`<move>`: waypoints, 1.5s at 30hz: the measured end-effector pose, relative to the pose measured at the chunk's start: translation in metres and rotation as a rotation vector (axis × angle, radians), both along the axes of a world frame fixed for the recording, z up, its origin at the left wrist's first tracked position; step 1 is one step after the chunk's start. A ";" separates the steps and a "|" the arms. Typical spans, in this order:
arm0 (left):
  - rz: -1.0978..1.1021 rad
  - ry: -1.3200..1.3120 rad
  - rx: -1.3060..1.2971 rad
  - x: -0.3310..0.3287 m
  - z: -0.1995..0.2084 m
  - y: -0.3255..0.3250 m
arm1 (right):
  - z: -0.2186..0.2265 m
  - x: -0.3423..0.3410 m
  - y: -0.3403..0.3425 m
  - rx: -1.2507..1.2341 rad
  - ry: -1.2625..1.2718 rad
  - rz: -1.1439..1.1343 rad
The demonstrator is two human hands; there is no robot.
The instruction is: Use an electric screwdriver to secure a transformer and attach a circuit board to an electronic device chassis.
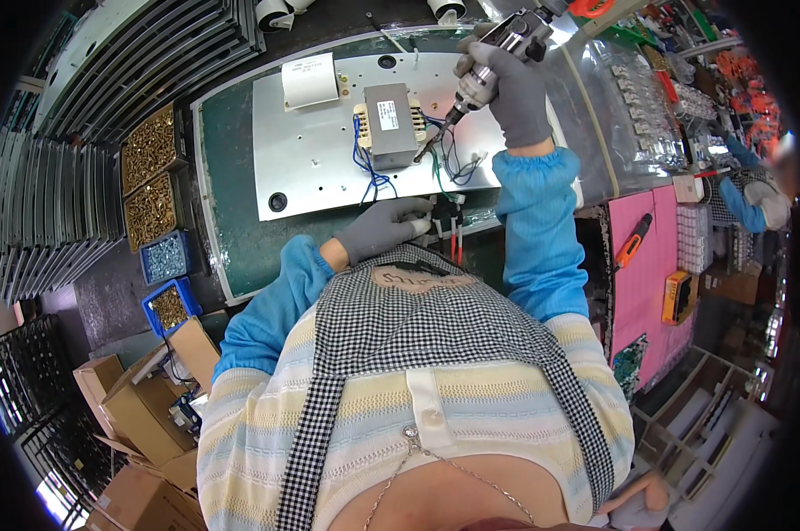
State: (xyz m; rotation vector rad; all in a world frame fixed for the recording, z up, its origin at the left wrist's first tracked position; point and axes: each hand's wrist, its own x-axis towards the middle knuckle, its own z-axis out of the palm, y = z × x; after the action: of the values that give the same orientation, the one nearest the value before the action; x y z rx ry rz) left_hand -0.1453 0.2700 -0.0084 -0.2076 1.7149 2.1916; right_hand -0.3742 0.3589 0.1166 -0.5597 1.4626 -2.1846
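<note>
My right hand (511, 88), in a grey glove, is wrapped round a metal power screwdriver (478, 86) that slants down to the left. Its bit reaches the near right corner of a grey transformer (391, 124) with a white label. Beneath the transformer lies a flat, pale metal plate (307, 159). Blue wires (362, 157) trail off its left side; dark and green wires (457, 159) spread on its right. My gloved left hand (384, 228) is closed at the plate's near edge, beside a black piece with red strips (447, 215). What its fingertips hold, if anything, I cannot make out.
On the left stand bins of brass-coloured screws (150, 150) and a blue bin of silvery parts (165, 257). Stacked metal frames (54, 195) rise beyond them. A paper sheet (309, 80) lies on the plate. To the right, an orange-black screwdriver (633, 241) rests on a pink surface (630, 305).
</note>
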 end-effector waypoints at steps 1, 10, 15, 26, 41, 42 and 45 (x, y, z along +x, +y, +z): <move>-0.021 -0.012 -0.070 0.001 -0.005 -0.002 | -0.008 -0.009 -0.005 0.032 -0.031 -0.085; -0.076 -0.051 -0.133 0.000 0.000 -0.007 | -0.047 -0.063 -0.002 0.097 -0.265 -0.101; -0.136 0.039 -0.152 0.007 -0.004 -0.021 | -0.037 -0.084 0.029 0.033 -0.353 0.084; 0.141 0.198 -0.323 0.025 0.046 -0.029 | 0.014 0.051 0.018 -0.079 -0.206 -0.152; 1.252 -0.362 -0.940 0.193 -0.030 -0.171 | 0.050 0.046 0.031 -0.013 0.370 -0.351; 1.247 -0.505 -0.976 0.195 -0.033 -0.173 | 0.052 0.058 0.018 0.039 0.467 -0.356; 1.257 -0.541 -1.140 0.203 -0.073 -0.175 | 0.037 0.063 0.007 0.072 0.478 -0.333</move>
State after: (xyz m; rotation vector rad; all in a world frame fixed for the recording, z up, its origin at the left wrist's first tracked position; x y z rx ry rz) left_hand 0.0578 0.0952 -0.0811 -2.3573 2.4899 0.9603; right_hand -0.3111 0.3663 0.1541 -0.9174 1.9952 -2.3370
